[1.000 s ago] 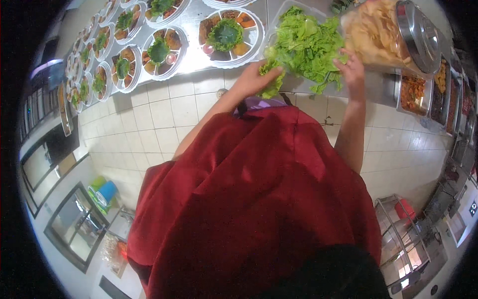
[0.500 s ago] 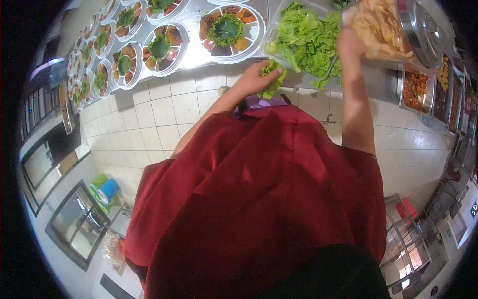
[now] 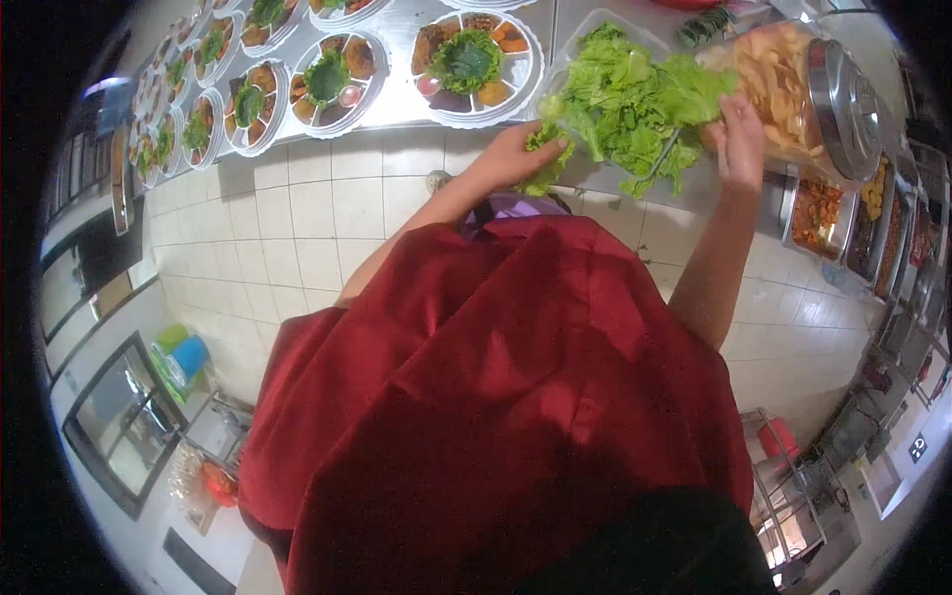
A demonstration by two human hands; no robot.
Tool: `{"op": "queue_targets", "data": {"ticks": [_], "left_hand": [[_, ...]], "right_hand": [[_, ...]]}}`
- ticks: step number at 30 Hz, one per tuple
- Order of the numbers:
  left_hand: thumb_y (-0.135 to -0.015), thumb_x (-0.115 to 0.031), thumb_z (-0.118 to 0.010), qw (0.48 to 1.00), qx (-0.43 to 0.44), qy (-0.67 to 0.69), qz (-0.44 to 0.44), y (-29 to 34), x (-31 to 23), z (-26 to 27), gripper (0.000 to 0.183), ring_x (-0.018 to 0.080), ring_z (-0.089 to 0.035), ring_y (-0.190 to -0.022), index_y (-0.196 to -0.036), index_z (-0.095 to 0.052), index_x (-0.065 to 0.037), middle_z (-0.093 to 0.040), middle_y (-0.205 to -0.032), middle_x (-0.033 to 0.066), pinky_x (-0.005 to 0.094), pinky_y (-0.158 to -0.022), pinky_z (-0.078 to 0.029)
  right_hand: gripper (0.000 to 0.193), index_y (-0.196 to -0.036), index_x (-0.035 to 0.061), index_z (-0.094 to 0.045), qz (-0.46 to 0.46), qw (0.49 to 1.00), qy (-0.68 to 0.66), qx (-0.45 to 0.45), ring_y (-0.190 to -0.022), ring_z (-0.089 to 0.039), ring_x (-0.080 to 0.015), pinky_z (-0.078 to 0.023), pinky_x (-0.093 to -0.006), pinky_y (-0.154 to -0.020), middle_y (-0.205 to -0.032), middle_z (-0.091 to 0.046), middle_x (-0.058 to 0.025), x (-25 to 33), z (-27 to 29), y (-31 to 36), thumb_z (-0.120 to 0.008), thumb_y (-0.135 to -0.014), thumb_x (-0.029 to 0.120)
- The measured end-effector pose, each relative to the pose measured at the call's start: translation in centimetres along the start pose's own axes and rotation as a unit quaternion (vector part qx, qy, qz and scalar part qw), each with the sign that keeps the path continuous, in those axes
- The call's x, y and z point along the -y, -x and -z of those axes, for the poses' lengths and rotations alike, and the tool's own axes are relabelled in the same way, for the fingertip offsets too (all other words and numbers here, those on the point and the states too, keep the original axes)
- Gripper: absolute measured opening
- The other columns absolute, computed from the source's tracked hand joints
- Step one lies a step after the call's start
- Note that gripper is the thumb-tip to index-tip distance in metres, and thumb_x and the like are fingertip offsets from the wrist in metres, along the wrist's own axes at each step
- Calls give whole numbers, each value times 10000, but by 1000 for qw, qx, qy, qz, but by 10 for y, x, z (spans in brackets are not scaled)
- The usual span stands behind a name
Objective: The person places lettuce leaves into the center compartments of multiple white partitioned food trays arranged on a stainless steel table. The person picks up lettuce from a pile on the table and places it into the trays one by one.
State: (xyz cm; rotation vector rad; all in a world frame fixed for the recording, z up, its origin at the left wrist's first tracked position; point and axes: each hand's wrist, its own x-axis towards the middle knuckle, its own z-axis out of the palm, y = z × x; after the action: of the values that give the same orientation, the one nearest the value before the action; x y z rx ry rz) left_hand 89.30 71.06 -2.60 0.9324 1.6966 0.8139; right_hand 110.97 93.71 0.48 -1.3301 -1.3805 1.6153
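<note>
My left hand (image 3: pixel 521 156) is closed around a piece of green lettuce at the table's front edge. Farther right, my right hand (image 3: pixel 739 139) pinches a broad lettuce leaf (image 3: pixel 702 89) at its lower right edge. That leaf rests against a heap of loose lettuce (image 3: pixel 615 94) in a clear plastic tray (image 3: pixel 585 28). To the left of the tray stands a white divided round plate (image 3: pixel 526 74), with green leaf in its middle and several foods in the compartments around it.
Many similar plates (image 3: pixel 327 84) fill the steel table to the left. A clear jar of pale crackers with a metal lid (image 3: pixel 843 109) lies on its side beside my right hand. Metal trays of food (image 3: pixel 821 213) stand at the right. Tiled floor (image 3: pixel 317 218) shows below the table.
My right hand has moved right and a little down, out of the heap, and now grips a broad leaf. My left hand stays nearly in place with its lettuce. The view has shifted slightly.
</note>
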Motion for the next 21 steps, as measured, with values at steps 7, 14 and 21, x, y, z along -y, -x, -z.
{"op": "queue_targets", "data": {"ticks": [7,14,21], "left_hand": [[-746,-587,-530,1000,19,-24,4,-6,-44,-2,808,328,-471,-1101,-1200,-424,73,-487,-1152,273,355,-928,-361],[-782,-492,-559,999,34,-9,15,-17,-4,-9,653,242,-529,-993,-1183,-464,14,-554,-1078,187,325,-870,-401],[-818,-351,-577,981,63,153,98,17,16,26,413,150,-555,-820,-1092,-541,-44,-610,-936,64,293,-738,-446]], "right_hand": [[250,-1076,25,-451,-42,971,-218,83,-877,-550,-155,-460,-270,-713,-974,-553,-65,6,2,35,-527,-845,85],[429,-1183,-1,-394,-38,991,-103,71,-909,-534,-153,-439,-252,-737,-1052,-530,-77,5,25,50,-575,-799,62],[461,-1075,3,-509,31,988,-136,-65,-839,-561,-222,-478,-341,-723,-959,-571,-131,0,121,114,-603,-761,327]]}}
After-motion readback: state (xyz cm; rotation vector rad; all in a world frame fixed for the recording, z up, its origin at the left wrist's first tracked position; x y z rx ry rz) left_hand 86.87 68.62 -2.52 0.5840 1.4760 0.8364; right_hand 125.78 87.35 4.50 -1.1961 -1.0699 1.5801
